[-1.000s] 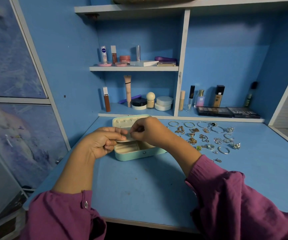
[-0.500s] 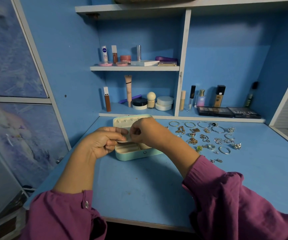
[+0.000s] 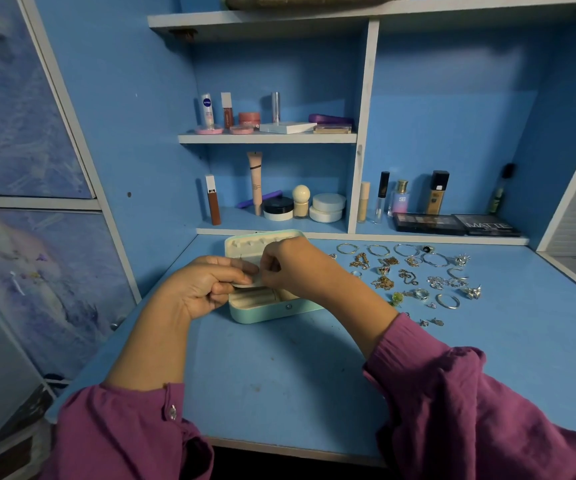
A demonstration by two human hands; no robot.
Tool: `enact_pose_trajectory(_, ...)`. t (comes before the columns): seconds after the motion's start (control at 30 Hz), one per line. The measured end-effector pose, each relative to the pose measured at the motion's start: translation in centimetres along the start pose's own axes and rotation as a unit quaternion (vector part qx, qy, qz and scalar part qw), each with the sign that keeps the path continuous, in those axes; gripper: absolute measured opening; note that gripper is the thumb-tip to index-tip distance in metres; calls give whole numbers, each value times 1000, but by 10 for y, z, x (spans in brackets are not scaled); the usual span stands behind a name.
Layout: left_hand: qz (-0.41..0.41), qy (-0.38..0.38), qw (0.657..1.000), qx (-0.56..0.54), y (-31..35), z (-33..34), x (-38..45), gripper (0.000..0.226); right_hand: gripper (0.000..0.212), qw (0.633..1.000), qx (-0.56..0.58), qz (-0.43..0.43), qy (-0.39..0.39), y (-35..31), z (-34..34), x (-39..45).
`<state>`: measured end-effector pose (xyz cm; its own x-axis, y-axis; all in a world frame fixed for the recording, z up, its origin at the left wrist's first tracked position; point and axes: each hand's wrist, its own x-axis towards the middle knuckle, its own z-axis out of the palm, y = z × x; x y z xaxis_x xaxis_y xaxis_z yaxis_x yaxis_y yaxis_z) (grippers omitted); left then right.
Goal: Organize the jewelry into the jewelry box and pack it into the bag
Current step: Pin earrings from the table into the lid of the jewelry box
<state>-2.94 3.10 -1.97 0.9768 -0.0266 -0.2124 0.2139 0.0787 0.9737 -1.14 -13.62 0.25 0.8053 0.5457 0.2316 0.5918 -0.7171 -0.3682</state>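
A mint-green jewelry box [image 3: 262, 311] lies open on the blue desk, cream lining inside and its lid tipped back toward the shelves. My left hand [image 3: 203, 289] pinches a thin pale flat insert [image 3: 250, 285] over the box. My right hand [image 3: 297, 268] meets it from the right, fingertips pinched at the insert's edge; what they hold is too small to tell. Several rings, bangles and chains [image 3: 414, 275] lie spread on the desk to the right of the box.
Cosmetics fill the shelves behind: tubes and jars [image 3: 279, 202], two dark palettes [image 3: 456, 224], bottles on the upper shelf [image 3: 245, 114]. A cabinet with patterned panels [image 3: 30, 237] stands at the left. A brown object [image 3: 314, 0] lies on the top shelf.
Both hands stay over the box with only tiny finger movements at the insert. The jewelry on the desk has not moved.
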Motion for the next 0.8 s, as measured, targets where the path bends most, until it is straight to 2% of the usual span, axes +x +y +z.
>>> enact_pose_trajectory(0.33, -1, 2, 1000, -9, -2, -1, 1, 26, 16, 1000, -21, 13, -16, -3, 1, 4)
enact_pose_trajectory(0.63, 1, 0, 1000, -4, -1, 0, 0, 24, 21, 1000, -20, -5, 7, -2, -2, -7)
enact_pose_trajectory(0.8, 2, -3, 1000, 0, -2, -1, 2, 39, 22, 1000, -24, 3, -16, -4, -3, -4)
